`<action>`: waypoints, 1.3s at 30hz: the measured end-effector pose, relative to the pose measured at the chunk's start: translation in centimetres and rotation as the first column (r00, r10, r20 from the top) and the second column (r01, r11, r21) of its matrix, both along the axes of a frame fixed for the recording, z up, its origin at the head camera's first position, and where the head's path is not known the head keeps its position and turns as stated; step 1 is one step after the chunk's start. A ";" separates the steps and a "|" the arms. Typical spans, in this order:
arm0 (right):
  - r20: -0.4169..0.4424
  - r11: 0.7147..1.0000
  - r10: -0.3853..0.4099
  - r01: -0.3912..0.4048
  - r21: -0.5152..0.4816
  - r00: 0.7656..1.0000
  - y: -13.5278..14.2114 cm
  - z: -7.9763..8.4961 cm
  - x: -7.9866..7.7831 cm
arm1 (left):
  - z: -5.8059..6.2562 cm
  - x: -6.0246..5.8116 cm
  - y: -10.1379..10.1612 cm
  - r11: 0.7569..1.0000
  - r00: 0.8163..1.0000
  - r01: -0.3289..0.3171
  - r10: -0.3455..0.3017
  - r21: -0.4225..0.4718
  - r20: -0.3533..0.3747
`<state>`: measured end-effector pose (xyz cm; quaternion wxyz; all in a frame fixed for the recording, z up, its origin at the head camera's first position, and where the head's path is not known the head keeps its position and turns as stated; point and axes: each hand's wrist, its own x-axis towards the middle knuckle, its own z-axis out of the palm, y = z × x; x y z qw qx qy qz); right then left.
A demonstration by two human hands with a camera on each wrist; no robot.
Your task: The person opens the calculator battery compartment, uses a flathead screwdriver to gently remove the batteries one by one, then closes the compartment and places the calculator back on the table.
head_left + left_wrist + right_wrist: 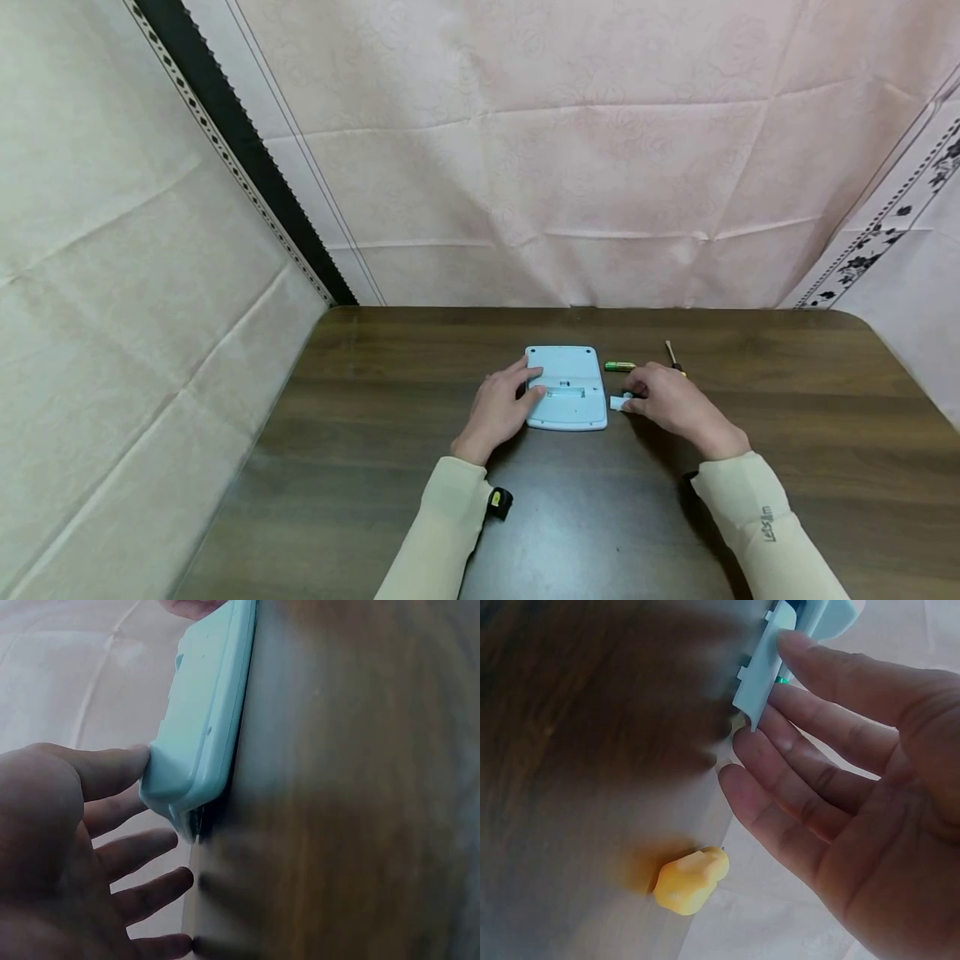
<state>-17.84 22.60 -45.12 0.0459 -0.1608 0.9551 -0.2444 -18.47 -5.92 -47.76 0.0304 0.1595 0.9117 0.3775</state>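
Observation:
A light blue calculator [566,367] lies face down on the table, its back showing an uncovered battery slot [566,392]. My left hand [501,408] rests at its left edge, thumb and index fingertips on the back; the left wrist view shows the other fingers spread out straight. To the right of the calculator, my right hand [671,404] pinches a small light blue battery cover [761,671] between thumb and fingers, low over the table. A green battery [619,367] lies just beyond the right fingers. Part of a screwdriver [670,353] shows behind that hand.
The screwdriver's yellow handle [690,881] stands out in the right wrist view. Brown wood-grain table [360,433] extends on both sides of the hands. Pale cloth [600,167] hangs along the table's back edge and at the sides.

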 end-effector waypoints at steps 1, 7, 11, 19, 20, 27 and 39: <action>-0.003 1.000 0.000 0.000 0.003 1.000 0.0 0.0 0.0 | 0.0 0.0 -0.1 1.000 1.000 0.002 -0.002 -0.011 -0.007; 0.001 1.000 -0.015 0.015 0.028 1.000 0.0 0.1 -0.1 | 0.1 -0.2 -0.4 0.998 1.000 0.011 -0.012 -0.065 -0.015; 0.014 0.999 -0.027 0.027 0.029 1.000 0.0 0.1 -0.1 | 0.1 -0.2 -0.6 0.995 1.000 0.023 -0.024 -0.096 -0.013; 0.046 0.999 -0.034 0.035 -0.026 0.998 0.2 0.2 0.0 | 0.1 -0.3 -0.5 0.993 0.999 0.032 -0.034 -0.116 -0.016; 0.043 0.999 -0.027 0.029 -0.036 0.999 0.2 0.3 0.0 | 0.1 -0.3 -0.5 0.993 0.999 0.031 -0.033 -0.116 -0.016; 0.026 0.996 0.004 -0.002 -0.094 1.000 0.3 0.2 0.0 | 0.1 -0.1 -0.6 0.994 1.000 0.020 -0.021 -0.104 -0.014; -0.006 0.994 -0.017 0.016 -0.108 1.000 0.9 0.8 0.0 | -0.2 0.0 -0.6 0.994 1.000 0.015 -0.017 -0.107 -0.021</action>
